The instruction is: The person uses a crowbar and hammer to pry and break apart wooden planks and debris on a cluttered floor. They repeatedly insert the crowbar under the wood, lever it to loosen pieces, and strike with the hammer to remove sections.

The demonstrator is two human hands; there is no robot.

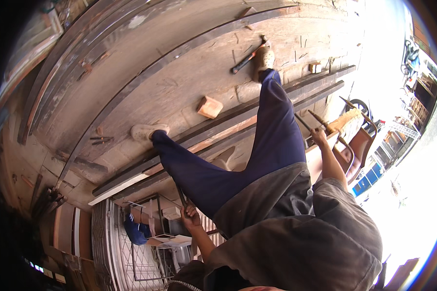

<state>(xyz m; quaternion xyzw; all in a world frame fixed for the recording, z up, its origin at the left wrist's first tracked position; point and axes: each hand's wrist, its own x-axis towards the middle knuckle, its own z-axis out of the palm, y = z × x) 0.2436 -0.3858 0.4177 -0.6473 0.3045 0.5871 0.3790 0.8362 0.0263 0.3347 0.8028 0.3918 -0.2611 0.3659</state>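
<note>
Two hands are seen. The left hand (190, 217), at about 7 o'clock from the frame's centre, is closed around the lower end of a thin dark rod (181, 196) that rises toward 11 o'clock. The right hand (319, 136), at about 3 o'clock, is closed around a second thin dark bar (303, 122), which runs up toward 10 o'clock; how tightly either is gripped cannot be told. Both rods appear slim, straight and dark, their far ends hidden behind the legs. Two legs in dark blue trousers (272, 140) are counted, each ending in a pale shoe set on a wooden board floor (179, 77). Two long dark beams (218, 131) cross beneath the legs. One hammer (247, 57) lies at 12 o'clock, just beside the far shoe (264, 58). One small wooden block (209, 106) rests near the centre, and one wheelbarrow (359, 140) stands at 3 o'clock.
</note>
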